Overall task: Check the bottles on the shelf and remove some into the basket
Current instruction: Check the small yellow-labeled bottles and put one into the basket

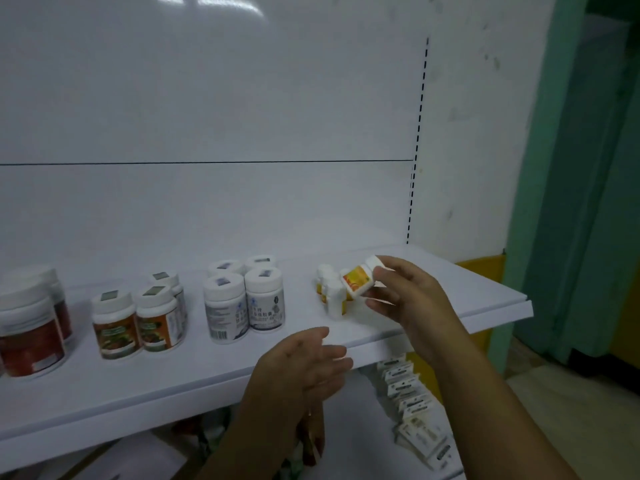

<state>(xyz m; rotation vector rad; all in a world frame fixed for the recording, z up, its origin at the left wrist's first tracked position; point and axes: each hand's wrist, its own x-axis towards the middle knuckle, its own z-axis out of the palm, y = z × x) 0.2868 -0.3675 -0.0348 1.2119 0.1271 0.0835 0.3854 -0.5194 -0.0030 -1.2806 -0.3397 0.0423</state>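
My right hand (408, 292) grips a small yellow-and-orange bottle (358, 279) with a white cap, tilted on its side just above the white shelf (173, 386). More small yellow bottles (330, 292) stand right beside it on the shelf. My left hand (308, 368) hovers at the shelf's front edge, fingers apart and holding nothing. Further left stand several white bottles with grey labels (244, 299), orange-green labelled bottles (138, 317) and large red-labelled jars (31, 330). No basket is in view.
A row of small white boxes (412, 407) lies on the lower shelf under my right forearm. The shelf's white back panel rises behind the bottles. A green door frame (561, 168) stands to the right.
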